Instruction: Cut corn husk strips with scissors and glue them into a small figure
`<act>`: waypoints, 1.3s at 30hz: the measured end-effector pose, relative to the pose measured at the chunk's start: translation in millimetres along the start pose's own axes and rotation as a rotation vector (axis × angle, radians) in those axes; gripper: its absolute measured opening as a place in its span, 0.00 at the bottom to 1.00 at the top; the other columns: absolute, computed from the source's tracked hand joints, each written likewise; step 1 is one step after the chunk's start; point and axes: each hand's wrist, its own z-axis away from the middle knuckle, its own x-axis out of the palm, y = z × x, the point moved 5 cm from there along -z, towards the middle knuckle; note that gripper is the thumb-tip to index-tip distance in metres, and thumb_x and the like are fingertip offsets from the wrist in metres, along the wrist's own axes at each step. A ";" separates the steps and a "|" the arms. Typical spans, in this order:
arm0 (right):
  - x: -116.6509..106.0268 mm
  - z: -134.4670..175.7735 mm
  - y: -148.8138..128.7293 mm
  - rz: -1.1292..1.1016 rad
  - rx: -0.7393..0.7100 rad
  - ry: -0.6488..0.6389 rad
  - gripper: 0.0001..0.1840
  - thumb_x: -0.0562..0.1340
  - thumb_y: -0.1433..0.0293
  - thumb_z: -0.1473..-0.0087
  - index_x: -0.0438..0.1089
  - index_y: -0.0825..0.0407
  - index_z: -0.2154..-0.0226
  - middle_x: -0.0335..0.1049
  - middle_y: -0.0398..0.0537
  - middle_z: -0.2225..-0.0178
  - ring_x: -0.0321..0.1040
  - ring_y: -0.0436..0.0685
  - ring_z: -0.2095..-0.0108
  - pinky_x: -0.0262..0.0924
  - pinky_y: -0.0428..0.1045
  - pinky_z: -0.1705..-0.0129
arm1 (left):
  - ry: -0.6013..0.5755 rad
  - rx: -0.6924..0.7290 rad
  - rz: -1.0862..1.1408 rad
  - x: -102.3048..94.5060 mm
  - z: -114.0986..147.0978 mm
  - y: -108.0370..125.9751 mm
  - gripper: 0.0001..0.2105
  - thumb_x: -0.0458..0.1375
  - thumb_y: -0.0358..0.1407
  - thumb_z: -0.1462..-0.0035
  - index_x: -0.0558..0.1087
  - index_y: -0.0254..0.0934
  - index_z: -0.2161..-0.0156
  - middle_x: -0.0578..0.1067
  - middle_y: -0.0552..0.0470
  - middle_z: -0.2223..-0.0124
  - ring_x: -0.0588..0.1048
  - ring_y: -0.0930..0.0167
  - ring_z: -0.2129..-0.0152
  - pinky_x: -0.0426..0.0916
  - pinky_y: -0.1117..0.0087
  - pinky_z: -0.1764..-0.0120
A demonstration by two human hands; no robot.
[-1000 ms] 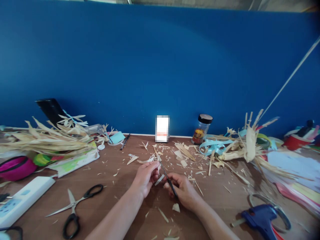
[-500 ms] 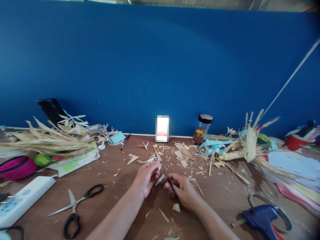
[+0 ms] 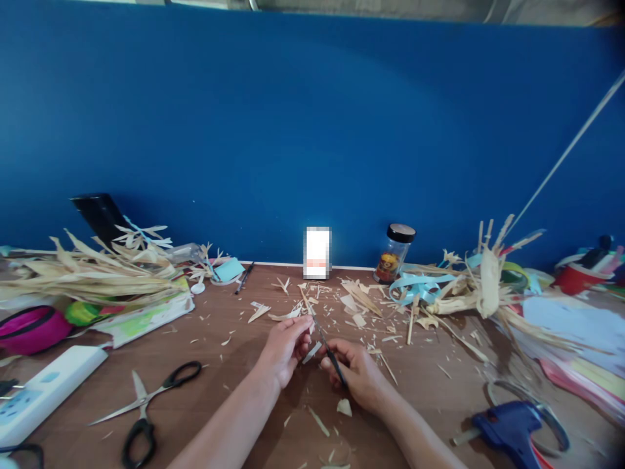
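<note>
2 hands (image 3: 284,348) (image 3: 355,372), left tight on pale scrap (image 3: 311,328), right on dark-handled tool (image 3: 334,362), brown table (image 3: 209,397) below, blue partition (image 3: 293,130) behind

I face a craft workstation: the brown surface (image 3: 215,342) carries scissors (image 3: 142,399), a glue gun (image 3: 510,420), ribbon (image 3: 424,279) and dried husks (image 3: 97,277); a blue partition (image 3: 312,130) backs it.

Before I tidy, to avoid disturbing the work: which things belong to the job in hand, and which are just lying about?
Apparently in use:
dark-handled tool, in the right hand
pale piece, pinched in the left hand

Seemingly lying about:
open scissors
blue glue gun
lidded jar
white power strip
</note>
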 end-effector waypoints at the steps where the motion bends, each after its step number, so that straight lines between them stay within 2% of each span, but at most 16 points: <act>1: -0.1 0.0 0.4 -0.002 0.002 0.002 0.14 0.60 0.60 0.52 0.66 0.54 0.67 0.57 0.36 0.84 0.51 0.45 0.84 0.49 0.41 0.81 | -0.001 0.002 0.003 -0.2 -0.6 -0.3 0.10 0.64 0.36 0.60 0.69 0.32 0.76 0.66 0.58 0.81 0.62 0.84 0.87 0.58 0.85 0.85; 26: -0.3 -0.5 0.0 -0.006 0.007 0.012 0.12 0.60 0.62 0.52 0.66 0.54 0.69 0.57 0.36 0.84 0.51 0.45 0.84 0.48 0.41 0.81 | -0.006 -0.002 0.024 -1.4 -2.7 -3.3 0.08 0.63 0.35 0.58 0.70 0.31 0.75 0.66 0.57 0.79 0.63 0.84 0.86 0.60 0.85 0.84; 30: -0.4 -3.2 2.1 -0.001 -0.007 0.043 0.12 0.59 0.63 0.52 0.66 0.54 0.66 0.57 0.36 0.83 0.52 0.45 0.84 0.48 0.42 0.81 | 0.022 0.023 0.019 -2.7 -2.1 -1.7 0.08 0.63 0.34 0.59 0.70 0.32 0.73 0.66 0.58 0.80 0.63 0.84 0.86 0.60 0.85 0.84; 33: -9.0 -3.3 -2.6 0.144 -0.067 0.189 0.16 0.58 0.64 0.51 0.63 0.53 0.59 0.58 0.37 0.82 0.54 0.48 0.82 0.49 0.43 0.80 | 0.044 0.043 0.020 -3.6 -2.0 0.3 0.08 0.63 0.33 0.58 0.71 0.32 0.71 0.68 0.57 0.78 0.65 0.83 0.85 0.60 0.84 0.83; 37: -30.9 6.2 -22.4 0.660 -0.093 0.476 0.15 0.58 0.65 0.52 0.62 0.48 0.59 0.66 0.40 0.78 0.61 0.52 0.78 0.49 0.44 0.76 | 0.088 0.038 0.024 -6.1 -3.9 1.6 0.09 0.63 0.32 0.58 0.71 0.32 0.69 0.72 0.54 0.74 0.66 0.83 0.84 0.60 0.84 0.83; 39: -41.1 12.0 -32.1 0.900 -0.071 0.560 0.14 0.59 0.65 0.52 0.63 0.46 0.59 0.69 0.42 0.73 0.64 0.55 0.73 0.50 0.45 0.73 | 0.108 0.051 0.020 -7.7 -5.1 3.0 0.09 0.62 0.32 0.58 0.71 0.32 0.69 0.72 0.53 0.73 0.66 0.83 0.83 0.60 0.84 0.82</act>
